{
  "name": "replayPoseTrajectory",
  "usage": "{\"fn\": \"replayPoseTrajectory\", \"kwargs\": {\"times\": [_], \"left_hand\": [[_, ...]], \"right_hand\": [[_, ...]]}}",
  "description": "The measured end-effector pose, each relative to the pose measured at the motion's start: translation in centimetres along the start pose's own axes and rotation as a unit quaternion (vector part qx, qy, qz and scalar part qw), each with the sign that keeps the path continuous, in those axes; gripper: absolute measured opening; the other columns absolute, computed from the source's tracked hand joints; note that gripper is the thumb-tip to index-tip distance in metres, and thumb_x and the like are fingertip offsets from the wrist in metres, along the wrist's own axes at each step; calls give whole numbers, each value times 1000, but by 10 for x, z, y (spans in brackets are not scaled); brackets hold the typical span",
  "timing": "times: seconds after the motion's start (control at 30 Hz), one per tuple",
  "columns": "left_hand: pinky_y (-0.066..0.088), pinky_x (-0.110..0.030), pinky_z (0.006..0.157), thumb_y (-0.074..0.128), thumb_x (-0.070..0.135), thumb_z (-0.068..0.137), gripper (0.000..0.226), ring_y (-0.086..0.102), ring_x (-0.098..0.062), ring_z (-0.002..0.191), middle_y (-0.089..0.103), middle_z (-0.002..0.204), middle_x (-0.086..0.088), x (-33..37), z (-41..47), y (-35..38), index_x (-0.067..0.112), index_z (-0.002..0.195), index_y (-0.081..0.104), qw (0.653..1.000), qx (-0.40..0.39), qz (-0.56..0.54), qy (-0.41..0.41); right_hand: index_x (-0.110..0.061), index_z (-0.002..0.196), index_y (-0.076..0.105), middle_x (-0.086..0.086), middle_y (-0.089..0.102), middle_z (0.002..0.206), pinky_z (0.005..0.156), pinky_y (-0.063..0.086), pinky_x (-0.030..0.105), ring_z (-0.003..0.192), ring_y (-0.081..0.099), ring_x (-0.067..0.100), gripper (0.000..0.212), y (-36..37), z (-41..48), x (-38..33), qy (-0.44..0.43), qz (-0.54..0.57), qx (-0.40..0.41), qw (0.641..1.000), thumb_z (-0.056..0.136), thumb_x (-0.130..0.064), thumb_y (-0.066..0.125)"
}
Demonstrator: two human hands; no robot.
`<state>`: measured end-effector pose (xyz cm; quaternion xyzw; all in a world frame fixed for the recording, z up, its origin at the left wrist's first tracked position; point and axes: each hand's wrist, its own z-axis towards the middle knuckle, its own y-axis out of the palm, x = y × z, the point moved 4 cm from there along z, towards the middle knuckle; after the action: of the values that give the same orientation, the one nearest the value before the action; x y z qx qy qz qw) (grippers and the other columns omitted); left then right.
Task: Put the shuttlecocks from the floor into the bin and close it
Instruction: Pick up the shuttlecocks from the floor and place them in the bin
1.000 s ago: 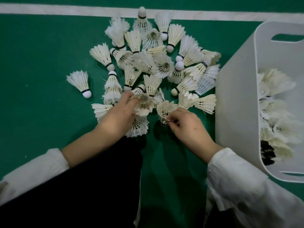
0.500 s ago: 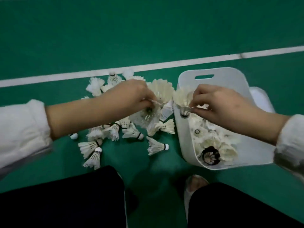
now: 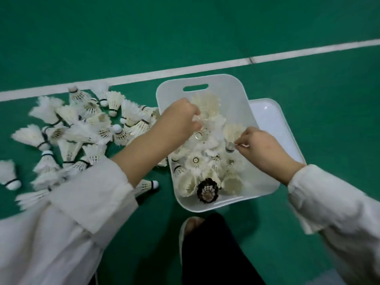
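Note:
A white bin stands open on the green floor, holding several white shuttlecocks and one dark one. My left hand reaches over the bin's left wall and pinches a white shuttlecock above the heap. Over the bin's right side, my right hand pinches another shuttlecock by its feathers, cork down. A pile of shuttlecocks lies on the floor left of the bin. The bin's white lid lies on the floor, tucked behind its right side.
A white court line runs across the green floor behind the bin. One shuttlecock lies alone near the bin's front left corner. My dark trouser leg and a light shoe are just in front of the bin.
Both hands have carried their shuttlecocks from beside the bin's rim to over its inside. The view has shifted right and down onto the bin.

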<state>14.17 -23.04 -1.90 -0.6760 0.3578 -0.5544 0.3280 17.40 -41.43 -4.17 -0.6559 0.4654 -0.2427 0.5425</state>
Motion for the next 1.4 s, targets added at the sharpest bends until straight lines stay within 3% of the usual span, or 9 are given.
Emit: {"fn": "replayPoseTrajectory", "kwargs": {"times": [0.17, 0.27, 0.6, 0.7, 0.77, 0.87, 1.07, 1.23, 1.4], "left_hand": [[35, -27, 92, 59, 26, 89, 41, 50, -22, 114, 47, 129, -5, -14, -1, 34, 13, 128, 54, 997, -4, -33, -66], [37, -29, 90, 60, 26, 89, 44, 52, -23, 111, 46, 129, -4, -19, -3, 43, 14, 130, 51, 996, -9, -33, -78], [34, -23, 89, 60, 25, 88, 55, 47, -13, 91, 39, 134, -2, -18, -7, 49, 17, 139, 40, 995, -4, -45, -92], [37, -27, 91, 61, 26, 88, 56, 51, -16, 91, 40, 134, -3, -18, -6, 48, 16, 139, 40, 994, -2, -49, -102], [37, -27, 92, 61, 26, 88, 56, 54, -20, 98, 41, 133, -4, -18, -5, 48, 16, 138, 41, 993, 6, -53, -106], [36, -29, 94, 62, 22, 87, 56, 51, -22, 113, 41, 134, -3, -15, -4, 50, 15, 138, 41, 993, 10, -53, -107], [38, -29, 91, 61, 17, 88, 54, 51, -24, 114, 40, 133, -3, -14, -4, 61, 14, 138, 40, 993, 14, -44, -105], [40, -27, 86, 55, 29, 89, 48, 54, -18, 106, 42, 131, 3, -11, -6, 56, 18, 134, 45, 994, 19, -70, -78], [32, -18, 61, 36, 42, 95, 30, 48, -4, 73, 53, 85, 6, -18, -16, 31, 21, 91, 58, 987, 107, -86, -89]], "right_hand": [[-5, 97, 71, 14, 58, 103, 75, 42, 32, 89, 59, 33, 23, 28, 51, 18, 10, -49, 35, 998, 90, -8, 49], [1, 93, 67, 17, 59, 100, 68, 41, 31, 76, 54, 30, 23, 52, 76, 20, 23, -69, -7, 997, 86, 4, 45], [-5, 109, 63, 17, 61, 114, 84, 48, 34, 101, 61, 34, 26, 83, 92, 33, 28, -85, -91, 992, 91, -5, 45], [-7, 119, 58, 14, 53, 123, 89, 48, 38, 102, 59, 35, 30, 56, 76, 26, 8, -42, -60, 997, 92, -12, 45], [-16, 119, 59, 4, 58, 116, 83, 48, 34, 96, 60, 25, 30, 32, 56, 12, -10, 78, -29, 996, 95, -28, 46], [-26, 115, 60, -9, 63, 103, 72, 53, 31, 79, 65, 13, 33, 15, 25, -18, -35, 249, -89, 964, 91, -45, 48], [-20, 99, 65, -5, 67, 89, 71, 54, 30, 78, 68, 16, 40, 17, 20, -33, 1, 284, -103, 953, 83, -56, 54], [-11, 97, 67, 0, 65, 83, 57, 36, 10, 78, 60, 16, 16, 20, 31, -27, -29, 152, -26, 988, 90, -13, 53], [-5, 91, 70, 14, 70, 87, 75, 46, 28, 84, 64, 30, 21, 5, 62, 17, 57, 168, 116, 977, 84, -1, 51]]}}
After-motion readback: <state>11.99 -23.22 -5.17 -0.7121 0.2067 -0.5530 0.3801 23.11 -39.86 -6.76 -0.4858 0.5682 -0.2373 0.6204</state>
